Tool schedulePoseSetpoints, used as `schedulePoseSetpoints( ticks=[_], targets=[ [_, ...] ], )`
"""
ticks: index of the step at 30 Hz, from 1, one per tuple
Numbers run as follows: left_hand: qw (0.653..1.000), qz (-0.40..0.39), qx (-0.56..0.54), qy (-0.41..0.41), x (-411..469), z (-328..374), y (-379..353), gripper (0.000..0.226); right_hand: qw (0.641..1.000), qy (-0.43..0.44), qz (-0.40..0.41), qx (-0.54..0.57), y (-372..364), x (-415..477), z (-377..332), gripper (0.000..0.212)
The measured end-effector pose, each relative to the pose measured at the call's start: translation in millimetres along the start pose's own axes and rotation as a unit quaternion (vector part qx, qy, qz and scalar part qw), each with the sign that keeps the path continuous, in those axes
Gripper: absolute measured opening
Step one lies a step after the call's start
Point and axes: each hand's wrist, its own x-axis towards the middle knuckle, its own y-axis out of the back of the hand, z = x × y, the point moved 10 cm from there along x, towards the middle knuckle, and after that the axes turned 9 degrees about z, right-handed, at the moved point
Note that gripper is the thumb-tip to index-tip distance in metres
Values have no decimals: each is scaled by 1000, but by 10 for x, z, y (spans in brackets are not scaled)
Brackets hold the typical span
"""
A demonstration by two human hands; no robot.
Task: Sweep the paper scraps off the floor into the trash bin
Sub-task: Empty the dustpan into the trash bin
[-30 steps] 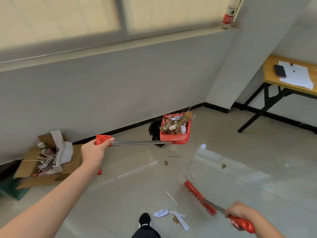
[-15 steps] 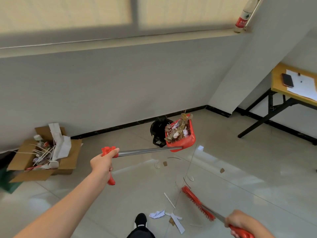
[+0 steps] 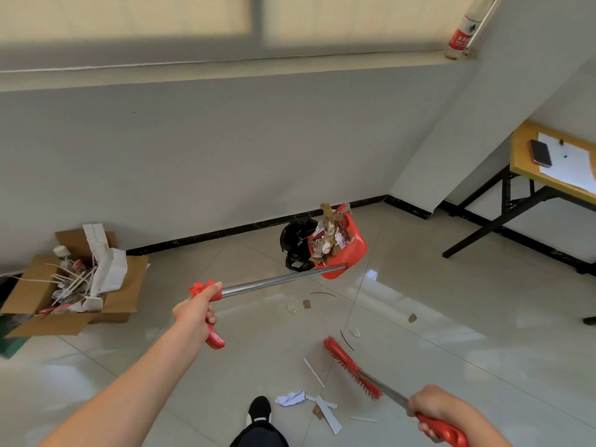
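Observation:
My left hand (image 3: 195,312) grips the red handle of a long-shafted red dustpan (image 3: 350,253). The pan is lifted and tilted toward the black-bagged trash bin (image 3: 295,240) by the wall, right beside its rim, and it is full of brown and white paper scraps (image 3: 327,238). My right hand (image 3: 432,406) holds the red-handled broom (image 3: 351,367), its red bristles low over the floor. Paper scraps (image 3: 292,398) lie on the tiles near my shoe, with small brown bits (image 3: 306,304) further out.
An open cardboard box (image 3: 38,295) stuffed with paper and sticks sits at the left wall. A yellow-topped table (image 3: 522,156) with black legs, a phone and sheets stands at right. A bottle (image 3: 462,33) rests on the window sill. My black shoe (image 3: 259,411) is at the bottom.
The dustpan has tipped up on its side beside the bin and its scraps lean toward the bin. My left hand moved lower and to the right. The broom barely moved.

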Motion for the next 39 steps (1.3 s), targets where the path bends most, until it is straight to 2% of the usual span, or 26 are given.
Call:
schedulePoseSetpoints(
  ticks=[20, 25, 30, 35, 39],
  targets=[
    [990, -20, -89, 109, 474, -669, 160, 41, 1000, -9, -3, -10, 41, 41, -22, 10],
    [992, -18, -76, 98, 485, -670, 141, 40, 1000, -4, 8, 4, 28, 40, -28, 6],
    [997, -9, -50, 61, 429, -593, 179, 40, 1000, -2, 7, -5, 30, 69, -13, 15],
    [993, -10, -79, 82, 469, -745, 201, 43, 1000, 0, -2, -11, 21, 74, 10, 19],
    [992, -14, -92, 87, 433, -845, 174, 41, 1000, 5, -4, -4, 9, 48, 19, 13]
  ],
)
